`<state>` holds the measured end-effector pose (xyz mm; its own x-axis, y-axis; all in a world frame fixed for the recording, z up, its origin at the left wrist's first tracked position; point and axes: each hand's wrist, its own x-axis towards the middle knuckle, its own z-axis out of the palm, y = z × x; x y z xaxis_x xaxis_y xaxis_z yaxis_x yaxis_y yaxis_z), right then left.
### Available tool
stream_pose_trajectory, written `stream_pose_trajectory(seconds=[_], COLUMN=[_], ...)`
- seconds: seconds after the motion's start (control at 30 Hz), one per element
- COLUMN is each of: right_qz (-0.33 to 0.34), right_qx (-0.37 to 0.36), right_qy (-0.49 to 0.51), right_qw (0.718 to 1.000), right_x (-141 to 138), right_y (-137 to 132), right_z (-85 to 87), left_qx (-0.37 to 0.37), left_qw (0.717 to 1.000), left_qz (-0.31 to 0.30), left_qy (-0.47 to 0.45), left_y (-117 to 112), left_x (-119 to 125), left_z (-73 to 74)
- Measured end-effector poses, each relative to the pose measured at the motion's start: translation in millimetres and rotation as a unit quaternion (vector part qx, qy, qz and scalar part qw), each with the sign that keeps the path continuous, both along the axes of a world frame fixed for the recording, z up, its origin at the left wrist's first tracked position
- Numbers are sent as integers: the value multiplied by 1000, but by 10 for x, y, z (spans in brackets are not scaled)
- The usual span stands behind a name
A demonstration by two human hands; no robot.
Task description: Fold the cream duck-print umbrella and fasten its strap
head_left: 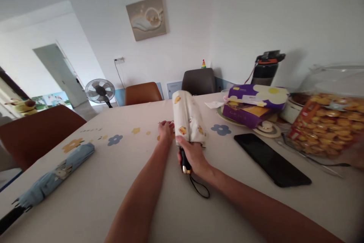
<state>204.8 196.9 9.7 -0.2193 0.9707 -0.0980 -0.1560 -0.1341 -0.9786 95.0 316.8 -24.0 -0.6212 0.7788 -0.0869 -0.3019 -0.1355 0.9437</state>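
Note:
A folded white umbrella (188,116) with small yellow-orange prints stands tilted up in front of me, over the table. My right hand (195,157) is closed around its lower end, where the cloth meets the black handle (185,161). From the handle's gold-coloured end hangs a black wrist loop (203,193). Just left of the cloth is my left hand (166,131), its fingers curled; whether they touch the umbrella or pinch something small I cannot tell. A second folded umbrella (61,171), light blue with a black handle, lies on the table at left.
A black phone (271,159) lies right of my hands. Behind it are purple boxes (247,110) on a plate, a dark bottle (265,68) and a big clear container of snacks (332,121). Chairs (143,93) line the far side of the flower-printed tablecloth (122,182). A fan (100,90) stands beyond.

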Motion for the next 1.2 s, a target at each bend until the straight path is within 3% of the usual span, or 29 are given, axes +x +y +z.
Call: stream_pose_trajectory(seconds=[0.1, 0.3, 0.6, 0.7, 0.83, 0.87, 0.93, 1.0, 1.1, 1.2], right_qz=[-41, 36, 26, 32, 55, 61, 69, 80, 93, 96], right_qx=[14, -81, -69, -62, -71, -74, -74, -68, -64, -67], right_qy=[-4, -39, -50, -63, -79, -81, -79, -77, -83, -80], right_qw=[999, 995, 996, 996, 993, 992, 992, 992, 990, 990], right_x=[19, 13, 9, 8, -8, -13, -20, -24, -27, -26], right_y=[39, 10, 26, 24, 31, 35, 41, 45, 39, 24], right_z=[8, -62, -69, -72, -74, -79, -96, -120, -142, -133], left_qx=[-5, -29, -31, -2, 88, 117, 165, 185, 136, 61], left_qw=[999, 994, 995, 991, 975, 966, 920, 847, 739, 688], left_qz=[23, 60, 52, 78, 81, 58, -26, -132, -286, -362], left_qy=[25, 81, 82, 108, 185, 223, 354, 480, 595, 625], left_y=[28, -58, -86, -107, -171, -193, -237, -266, -244, -156], left_x=[-18, -73, -41, -51, 35, 97, 262, 447, 656, 734], left_z=[26, 51, 98, 247, 627, 714, 837, 879, 825, 707])
